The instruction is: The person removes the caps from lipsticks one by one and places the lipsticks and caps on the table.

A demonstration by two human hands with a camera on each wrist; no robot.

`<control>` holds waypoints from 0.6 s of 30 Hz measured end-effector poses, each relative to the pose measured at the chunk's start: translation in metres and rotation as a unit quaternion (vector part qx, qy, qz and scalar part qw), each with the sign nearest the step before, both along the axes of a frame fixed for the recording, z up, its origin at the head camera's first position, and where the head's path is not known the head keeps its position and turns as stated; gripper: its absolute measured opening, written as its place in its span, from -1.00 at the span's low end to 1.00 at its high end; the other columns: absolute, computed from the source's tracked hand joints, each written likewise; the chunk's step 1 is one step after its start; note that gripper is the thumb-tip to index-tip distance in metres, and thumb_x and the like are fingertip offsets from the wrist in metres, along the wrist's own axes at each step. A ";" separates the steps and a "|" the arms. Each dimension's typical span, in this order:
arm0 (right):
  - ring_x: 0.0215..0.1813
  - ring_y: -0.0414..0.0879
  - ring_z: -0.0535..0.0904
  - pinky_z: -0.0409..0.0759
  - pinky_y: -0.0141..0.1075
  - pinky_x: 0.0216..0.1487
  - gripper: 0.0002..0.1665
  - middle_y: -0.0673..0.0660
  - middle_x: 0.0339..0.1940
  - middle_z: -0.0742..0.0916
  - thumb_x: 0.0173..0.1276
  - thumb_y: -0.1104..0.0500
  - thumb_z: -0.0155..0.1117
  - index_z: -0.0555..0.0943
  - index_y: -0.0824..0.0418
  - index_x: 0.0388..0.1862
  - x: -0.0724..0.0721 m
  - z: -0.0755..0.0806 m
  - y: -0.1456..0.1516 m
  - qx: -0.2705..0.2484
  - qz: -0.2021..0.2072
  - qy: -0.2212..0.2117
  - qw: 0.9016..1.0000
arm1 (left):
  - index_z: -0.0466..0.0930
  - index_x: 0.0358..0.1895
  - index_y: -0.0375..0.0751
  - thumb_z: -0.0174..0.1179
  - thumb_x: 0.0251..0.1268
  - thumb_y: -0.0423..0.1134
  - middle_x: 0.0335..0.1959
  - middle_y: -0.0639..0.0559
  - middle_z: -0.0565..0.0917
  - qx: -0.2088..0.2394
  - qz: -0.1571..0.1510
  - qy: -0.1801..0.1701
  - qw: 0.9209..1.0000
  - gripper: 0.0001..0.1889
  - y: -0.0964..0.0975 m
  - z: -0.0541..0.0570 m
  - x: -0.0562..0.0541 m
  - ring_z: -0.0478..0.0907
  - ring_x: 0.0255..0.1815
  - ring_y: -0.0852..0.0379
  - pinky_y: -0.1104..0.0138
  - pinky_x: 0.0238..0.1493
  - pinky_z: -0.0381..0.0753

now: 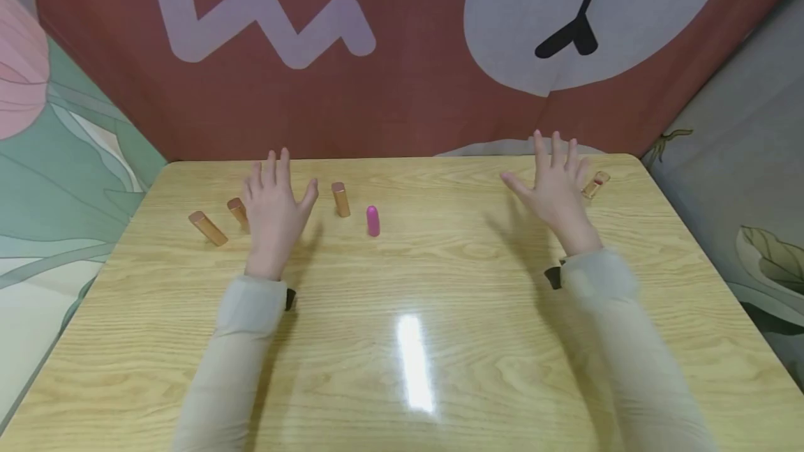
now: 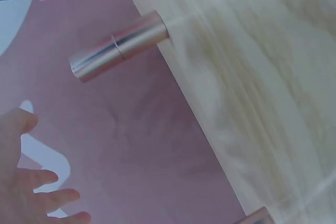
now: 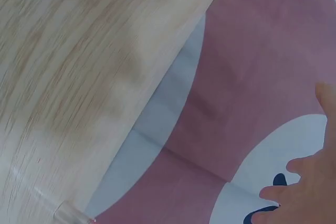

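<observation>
My left hand (image 1: 273, 215) is held over the table with its fingers spread, holding nothing. Two rose-gold lipstick tubes, one at the far left (image 1: 208, 228) and one nearer the hand (image 1: 238, 213), stand to its left, the nearer partly hidden by it. To its right stand a third rose-gold tube (image 1: 340, 199) and a bright pink, round-topped tube (image 1: 373, 221). The left wrist view shows a rose-gold tube (image 2: 121, 45) with a seam round its middle. Also spread and holding nothing, my right hand (image 1: 557, 194) hovers beside a small clear tube (image 1: 595, 185) with a reddish part.
The light wooden table (image 1: 389, 277) ends at a red-brown cloth (image 1: 414, 89) printed with white shapes. Patterned cloths hang on the left (image 1: 63, 173) and right (image 1: 741, 159). A bright light reflection lies on the table's middle front.
</observation>
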State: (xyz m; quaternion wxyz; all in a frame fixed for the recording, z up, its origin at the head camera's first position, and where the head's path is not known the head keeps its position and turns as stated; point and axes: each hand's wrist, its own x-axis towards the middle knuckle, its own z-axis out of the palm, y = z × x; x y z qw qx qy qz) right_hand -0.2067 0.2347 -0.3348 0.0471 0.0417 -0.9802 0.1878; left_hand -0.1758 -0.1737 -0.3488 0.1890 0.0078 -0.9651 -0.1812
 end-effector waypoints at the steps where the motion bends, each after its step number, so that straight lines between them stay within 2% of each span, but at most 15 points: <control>1: 0.53 0.36 -0.51 -0.48 0.40 0.40 0.15 0.34 0.56 -0.24 0.32 -0.48 -0.12 -0.32 0.10 0.57 0.000 0.000 -0.001 -0.005 0.002 0.000 1.000 | 0.09 0.47 -0.27 0.01 0.40 0.06 0.44 -0.33 0.23 0.005 -0.004 0.012 1.000 -0.29 0.001 0.000 0.001 0.11 0.45 -0.36 -0.20 0.44 0.08; 5: 0.54 0.39 -0.41 -0.42 0.36 0.44 0.14 0.37 0.57 -0.16 0.32 -0.47 -0.10 -0.28 0.12 0.57 0.001 -0.001 -0.007 -0.033 0.012 0.005 0.999 | 0.26 0.37 -0.35 0.06 0.39 -0.03 0.31 -0.33 0.42 0.029 -0.023 0.058 0.998 -0.39 0.007 0.001 0.004 0.34 0.31 -0.30 -0.09 0.37 0.28; 8: 0.53 0.44 -0.27 -0.34 0.34 0.47 0.13 0.43 0.54 -0.05 0.34 -0.41 -0.03 -0.22 0.19 0.57 0.002 -0.003 -0.011 -0.065 0.027 0.023 0.997 | 0.35 0.30 -0.38 0.07 0.39 -0.09 0.23 -0.33 0.50 0.064 -0.039 0.072 0.995 -0.46 0.012 0.001 0.006 0.43 0.23 -0.28 -0.06 0.29 0.41; 13: 0.51 0.45 -0.17 -0.25 0.31 0.49 0.06 0.49 0.51 0.05 0.36 -0.25 0.10 -0.11 0.30 0.54 0.003 -0.006 -0.019 -0.126 0.046 0.029 0.991 | 0.44 0.21 -0.40 0.07 0.40 -0.12 0.11 -0.33 0.58 0.103 -0.058 0.072 0.990 -0.53 0.020 0.002 0.011 0.52 0.12 -0.26 -0.04 0.12 0.55; 18: 0.53 0.38 -0.11 -0.13 0.26 0.51 0.00 0.42 0.53 0.09 0.37 -0.09 0.18 -0.09 0.32 0.53 0.003 -0.009 -0.025 -0.160 0.045 0.016 0.986 | 0.48 0.16 -0.39 0.07 0.40 -0.13 0.04 -0.29 0.62 0.121 -0.071 0.048 0.989 -0.58 0.027 0.000 0.015 0.58 0.03 -0.22 -0.01 -0.02 0.61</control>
